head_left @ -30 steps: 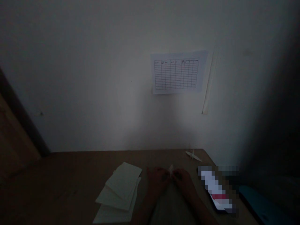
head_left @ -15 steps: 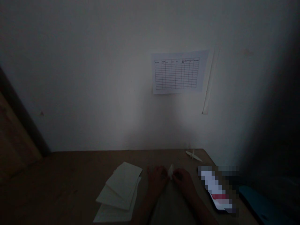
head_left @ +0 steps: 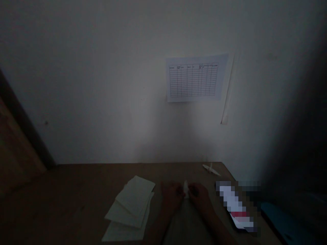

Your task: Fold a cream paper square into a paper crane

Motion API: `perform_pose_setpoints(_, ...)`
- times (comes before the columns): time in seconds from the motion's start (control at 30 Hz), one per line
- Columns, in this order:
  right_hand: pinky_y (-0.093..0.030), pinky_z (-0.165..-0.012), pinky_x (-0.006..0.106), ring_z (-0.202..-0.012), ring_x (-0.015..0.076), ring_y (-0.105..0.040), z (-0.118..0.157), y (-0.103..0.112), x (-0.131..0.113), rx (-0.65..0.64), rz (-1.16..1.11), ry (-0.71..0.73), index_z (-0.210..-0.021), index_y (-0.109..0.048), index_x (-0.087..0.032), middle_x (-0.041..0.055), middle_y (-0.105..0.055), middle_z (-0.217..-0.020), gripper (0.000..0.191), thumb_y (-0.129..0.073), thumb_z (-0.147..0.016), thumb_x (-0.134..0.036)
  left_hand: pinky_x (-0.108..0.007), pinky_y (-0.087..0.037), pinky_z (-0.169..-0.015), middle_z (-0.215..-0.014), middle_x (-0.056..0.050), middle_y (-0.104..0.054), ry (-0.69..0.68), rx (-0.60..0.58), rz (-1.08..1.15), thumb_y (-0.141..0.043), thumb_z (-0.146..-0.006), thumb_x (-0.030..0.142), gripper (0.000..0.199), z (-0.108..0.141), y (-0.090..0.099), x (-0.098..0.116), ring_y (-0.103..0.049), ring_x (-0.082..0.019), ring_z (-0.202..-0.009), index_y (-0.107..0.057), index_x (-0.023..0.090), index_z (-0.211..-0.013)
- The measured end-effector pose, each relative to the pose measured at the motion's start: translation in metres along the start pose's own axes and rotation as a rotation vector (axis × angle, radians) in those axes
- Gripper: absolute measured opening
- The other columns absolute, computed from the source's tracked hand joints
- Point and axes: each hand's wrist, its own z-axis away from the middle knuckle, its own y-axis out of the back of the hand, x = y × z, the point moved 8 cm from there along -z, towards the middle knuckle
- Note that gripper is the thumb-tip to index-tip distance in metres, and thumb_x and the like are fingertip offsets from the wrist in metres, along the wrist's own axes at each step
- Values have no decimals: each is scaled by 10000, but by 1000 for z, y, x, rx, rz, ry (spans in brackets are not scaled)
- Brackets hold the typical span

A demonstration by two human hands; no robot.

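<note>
A small folded piece of white paper (head_left: 186,189) stands between my two hands near the middle of the table. My left hand (head_left: 174,193) pinches its left side, fingers closed. On the other side my right hand (head_left: 198,194) grips the same paper between thumb and fingers. Left of my hands lies a loose stack of white paper sheets (head_left: 134,204), fanned out. A small folded paper shape (head_left: 211,169) rests near the table's back right corner.
The brown table (head_left: 76,197) meets a pale wall with a printed chart (head_left: 193,80) taped to it. A phone (head_left: 236,207), partly pixelated, lies to the right. Beyond it is a teal object (head_left: 283,221). Something wooden (head_left: 15,146) stands at the far left.
The folded paper between my hands has turned slightly and looks narrower and more upright. Both hands have shifted only a little.
</note>
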Motion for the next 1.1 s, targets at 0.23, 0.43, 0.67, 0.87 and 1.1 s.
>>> perform_pose_setpoints(0.23, -464, -989, 394, -1092, 281, -653, 4, 1, -11, -14, 179, 63, -1043, -756, -237, 83, -749, -1100, 297, -628, -778, -205, -674, -148, -1191, -1178, -10, -750, -20, -12, -59, -683, -881, 300, 157, 0, -6, -4, -558, -293, -1282, -751, 321, -1021)
perform_pose_setpoints(0.43, -426, -1005, 389, -1113, 292, -627, 5, 5, -13, -12, 252, 27, -1001, -752, -231, 86, -742, -1088, 237, -658, -783, -221, -710, -152, -1183, -1300, -17, -701, -30, -34, -94, -681, -911, 339, 179, 1, -1, -1, -517, -329, -1319, -797, 402, -1031)
perform_pose_setpoints(0.67, -426, -935, 367, -1007, 270, -633, 6, 9, -11, -15, 244, -31, -870, -712, -229, 77, -727, -990, 103, -657, -804, -284, -779, -54, -1167, -1573, 40, -488, -110, -103, -204, -606, -956, 481, 242, 1, -4, -6, -354, -410, -1464, -734, 520, -1158)
perform_pose_setpoints(0.87, -408, -906, 340, -956, 244, -634, 5, 9, -15, -29, 259, -20, -814, -696, -232, 56, -724, -939, 39, -662, -798, -244, -818, 11, -1124, -1662, 12, -342, -153, -134, -243, -571, -965, 546, 326, -2, -10, -10, -248, -447, -1517, -632, 563, -1284)
perform_pose_setpoints(1.1, -391, -937, 342, -1015, 254, -632, 5, 9, -17, -33, 297, -47, -808, -702, -233, 55, -733, -967, 19, -690, -795, -229, -839, 28, -1100, -1684, 10, -285, -158, -155, -284, -606, -921, 594, 416, -13, -18, -17, -193, -465, -1531, -577, 574, -1336)
